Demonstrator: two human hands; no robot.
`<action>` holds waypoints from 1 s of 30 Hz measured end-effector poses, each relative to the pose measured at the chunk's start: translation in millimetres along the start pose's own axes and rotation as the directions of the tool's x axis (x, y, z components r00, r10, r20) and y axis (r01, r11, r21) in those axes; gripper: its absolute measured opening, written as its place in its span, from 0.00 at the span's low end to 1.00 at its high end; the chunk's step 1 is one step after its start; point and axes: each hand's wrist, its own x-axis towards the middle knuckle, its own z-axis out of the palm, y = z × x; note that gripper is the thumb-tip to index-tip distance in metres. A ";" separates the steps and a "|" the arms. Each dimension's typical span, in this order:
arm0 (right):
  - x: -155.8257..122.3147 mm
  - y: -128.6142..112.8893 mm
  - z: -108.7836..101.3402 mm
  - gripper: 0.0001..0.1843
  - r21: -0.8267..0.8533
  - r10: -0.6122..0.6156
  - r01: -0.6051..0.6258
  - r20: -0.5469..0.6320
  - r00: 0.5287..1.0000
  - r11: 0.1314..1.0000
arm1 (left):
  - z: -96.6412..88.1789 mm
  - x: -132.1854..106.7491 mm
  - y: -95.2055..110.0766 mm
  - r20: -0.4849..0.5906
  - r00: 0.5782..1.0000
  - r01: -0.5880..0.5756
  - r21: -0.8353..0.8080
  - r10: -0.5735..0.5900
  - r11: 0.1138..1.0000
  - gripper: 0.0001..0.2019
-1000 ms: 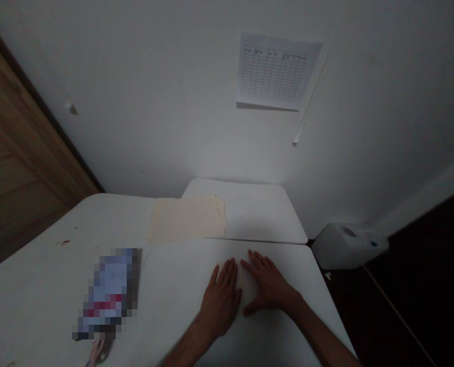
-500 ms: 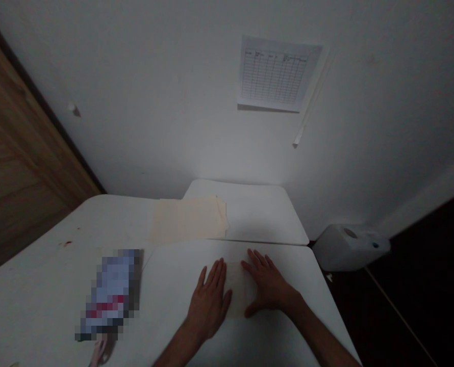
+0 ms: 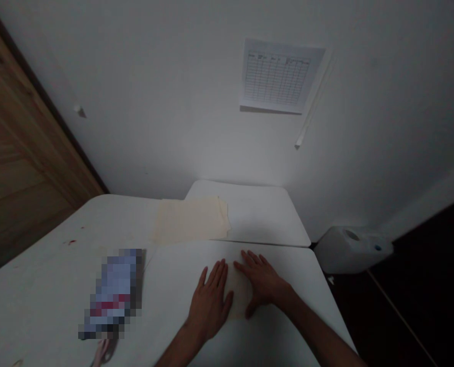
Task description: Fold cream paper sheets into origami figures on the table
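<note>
Head view. Left hand (image 3: 209, 300): open, fingers spread, palm flat. Right hand (image 3: 261, 283): likewise spread and flat. Both rest on a thin cream paper sheet (image 3: 240, 290), which lies between and under them; even, flat palms suit so thin a sheet. Surface: white round-cornered table (image 3: 166, 275), abutting a second white table (image 3: 265, 214); cream paper stack (image 3: 191, 220) at far left of the sheet; pixelated object (image 3: 114, 293), unidentifiable, left. Room: wooden door (image 3: 24, 153), white wall (image 3: 173, 102), gridded paper chart (image 3: 276, 74), white plastic tank (image 3: 351, 250) right.

Dim, grainy light, brightest on the wall (image 3: 236, 163), with curved, stretched edges.
</note>
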 end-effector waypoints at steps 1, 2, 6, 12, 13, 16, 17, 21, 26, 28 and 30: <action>-2.6 0.9 1.0 0.72 0.001 0.012 -0.012 -0.010 1.000 1.000 | 0.0 -0.1 0.2 0.000 1.000 0.002 0.000 -0.002 1.000 0.31; -5.5 2.0 2.1 0.72 0.003 0.027 -0.026 -0.019 0.999 1.000 | 0.0 -0.1 0.3 0.001 1.000 0.004 0.000 -0.004 1.000 0.31; -15.9 6.0 7.6 0.72 0.022 0.084 -0.084 -0.043 0.995 0.996 | 0.6 -0.4 0.5 0.009 1.000 0.004 0.008 -0.004 1.000 0.31; -24.5 7.2 12.2 0.70 0.050 0.124 -0.121 -0.074 0.990 0.991 | 0.0 0.1 1.0 0.015 1.000 0.005 0.022 -0.005 1.000 0.31; -25.7 7.2 12.1 0.70 0.056 0.124 -0.120 -0.078 0.989 0.991 | -0.7 0.4 1.4 0.017 1.000 0.005 0.028 -0.005 1.000 0.31; -29.2 7.2 11.1 0.67 0.071 0.112 -0.106 -0.088 0.990 0.992 | -2.2 1.1 2.1 0.015 1.000 0.005 0.044 -0.006 0.999 0.30; -30.3 7.0 10.7 0.67 0.075 0.109 -0.102 -0.091 0.990 0.992 | -2.0 1.1 2.1 0.010 1.000 0.005 0.048 -0.005 0.999 0.30; -34.4 2.7 9.8 0.63 0.082 0.098 -0.089 -0.123 0.988 0.993 | 1.9 -0.1 1.1 -0.023 1.000 -0.009 0.064 0.010 0.998 0.30; -46.4 -9.1 11.7 0.50 0.062 0.069 -0.058 -0.201 0.977 0.996 | 3.3 -0.7 0.8 -0.047 0.999 -0.008 0.075 0.012 0.997 0.31; -54.2 -14.6 13.9 0.41 0.047 0.044 -0.034 -0.251 0.967 0.998 | 2.0 -0.2 1.1 -0.055 0.998 -0.005 0.075 0.009 0.997 0.30; -61.9 -19.8 16.9 0.32 0.024 0.009 -0.002 -0.313 0.950 1.000 | 1.2 0.3 1.2 -0.052 0.999 -0.007 0.076 0.011 0.997 0.30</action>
